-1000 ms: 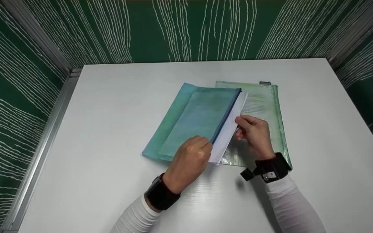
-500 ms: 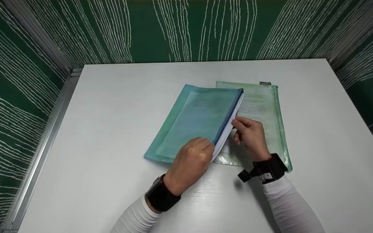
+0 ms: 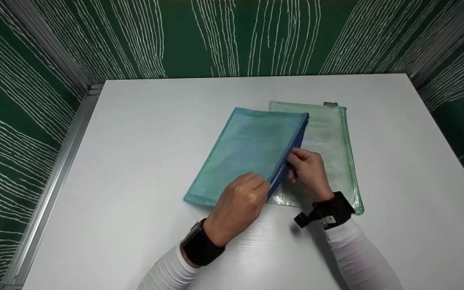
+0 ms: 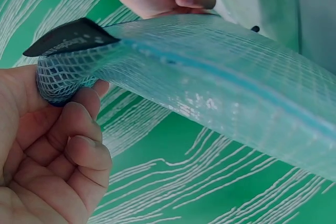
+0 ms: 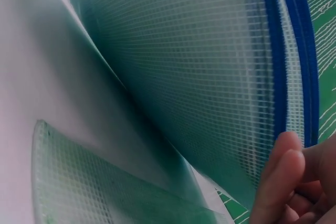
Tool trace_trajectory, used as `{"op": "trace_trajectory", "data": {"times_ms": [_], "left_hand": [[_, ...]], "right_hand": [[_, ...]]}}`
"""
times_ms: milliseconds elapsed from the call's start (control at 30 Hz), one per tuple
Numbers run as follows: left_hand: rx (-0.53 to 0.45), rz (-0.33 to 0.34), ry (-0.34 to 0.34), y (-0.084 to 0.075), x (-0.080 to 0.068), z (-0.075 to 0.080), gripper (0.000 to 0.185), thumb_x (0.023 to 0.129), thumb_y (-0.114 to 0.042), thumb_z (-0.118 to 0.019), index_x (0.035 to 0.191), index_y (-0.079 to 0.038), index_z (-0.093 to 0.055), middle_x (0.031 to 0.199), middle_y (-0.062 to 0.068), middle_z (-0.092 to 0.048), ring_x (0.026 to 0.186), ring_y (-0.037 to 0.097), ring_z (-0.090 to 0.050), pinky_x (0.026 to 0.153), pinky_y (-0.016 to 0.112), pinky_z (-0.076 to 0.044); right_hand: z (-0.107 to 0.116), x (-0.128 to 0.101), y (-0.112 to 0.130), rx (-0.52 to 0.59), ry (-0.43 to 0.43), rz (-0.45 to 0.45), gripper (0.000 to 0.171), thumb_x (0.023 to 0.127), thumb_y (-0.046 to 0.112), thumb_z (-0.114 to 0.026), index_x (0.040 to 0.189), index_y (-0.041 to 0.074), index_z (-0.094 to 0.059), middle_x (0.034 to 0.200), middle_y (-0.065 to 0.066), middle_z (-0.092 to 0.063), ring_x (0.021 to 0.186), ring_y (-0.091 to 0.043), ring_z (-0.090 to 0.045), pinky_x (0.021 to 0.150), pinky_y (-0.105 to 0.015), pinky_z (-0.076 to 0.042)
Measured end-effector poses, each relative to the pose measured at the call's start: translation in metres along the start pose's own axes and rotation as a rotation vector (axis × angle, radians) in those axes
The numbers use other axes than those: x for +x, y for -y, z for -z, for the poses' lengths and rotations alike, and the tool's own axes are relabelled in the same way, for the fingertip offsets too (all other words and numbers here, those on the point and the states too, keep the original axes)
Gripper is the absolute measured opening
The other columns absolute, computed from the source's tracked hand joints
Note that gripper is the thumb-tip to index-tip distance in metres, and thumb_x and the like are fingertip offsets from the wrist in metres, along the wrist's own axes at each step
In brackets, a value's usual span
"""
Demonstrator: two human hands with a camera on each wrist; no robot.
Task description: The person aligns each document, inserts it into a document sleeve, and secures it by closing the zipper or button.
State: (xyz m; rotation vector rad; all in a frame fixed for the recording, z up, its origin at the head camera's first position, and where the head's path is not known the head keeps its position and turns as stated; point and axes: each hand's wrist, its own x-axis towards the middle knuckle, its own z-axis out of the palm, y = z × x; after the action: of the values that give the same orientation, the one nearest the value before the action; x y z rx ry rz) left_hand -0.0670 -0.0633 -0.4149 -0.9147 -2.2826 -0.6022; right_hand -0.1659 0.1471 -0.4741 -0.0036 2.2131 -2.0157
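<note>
A blue mesh zip pouch with printed sheets inside lies slanted in the middle of the white table. It overlaps a green mesh pouch that also holds printed paper. My left hand pinches the blue pouch's near corner, and in the left wrist view its fingers curl round the mesh by a black tab. My right hand holds the pouch's blue zipper edge, thumb on top and fingers curled beneath. The opening is lifted slightly off the green pouch.
Green walls with white line patterns enclose the table on three sides. A metal rail runs along the left edge. A small metal zip pull sits at the green pouch's far corner.
The white sheets that stuck out of the blue pouch's open side have slid inside and no longer show. My right hand moved left up to the zipper edge.
</note>
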Motion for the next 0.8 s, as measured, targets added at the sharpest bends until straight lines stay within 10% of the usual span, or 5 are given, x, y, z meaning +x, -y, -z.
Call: {"op": "trace_trajectory", "data": {"times_ms": [267,800], "left_hand": [[-0.042,0.003,-0.023,-0.0011,0.0001,0.0031,0.030,0.090,0.010,-0.064,0.068,-0.008,-0.054,0.069,0.002,-0.046,0.064,0.014,-0.042,0.058,0.027,-0.036],[-0.092,0.020,-0.056,0.0051,0.0000,0.0096,0.022,0.090,0.007,-0.068,0.075,-0.006,-0.060,0.069,0.003,-0.045,0.064,0.015,-0.044,0.058,0.027,-0.037]], "right_hand": [[-0.0035,0.0010,-0.0007,-0.057,-0.017,0.045,0.018,0.105,0.009,-0.058,0.093,-0.001,-0.066,0.064,-0.007,-0.058,0.051,-0.015,-0.055,0.050,-0.028,-0.047],[-0.0043,0.0010,-0.0031,-0.097,-0.035,0.061,0.020,0.102,0.008,-0.061,0.114,-0.004,-0.072,0.080,-0.005,-0.070,0.061,-0.013,-0.062,0.059,-0.028,-0.053]]}}
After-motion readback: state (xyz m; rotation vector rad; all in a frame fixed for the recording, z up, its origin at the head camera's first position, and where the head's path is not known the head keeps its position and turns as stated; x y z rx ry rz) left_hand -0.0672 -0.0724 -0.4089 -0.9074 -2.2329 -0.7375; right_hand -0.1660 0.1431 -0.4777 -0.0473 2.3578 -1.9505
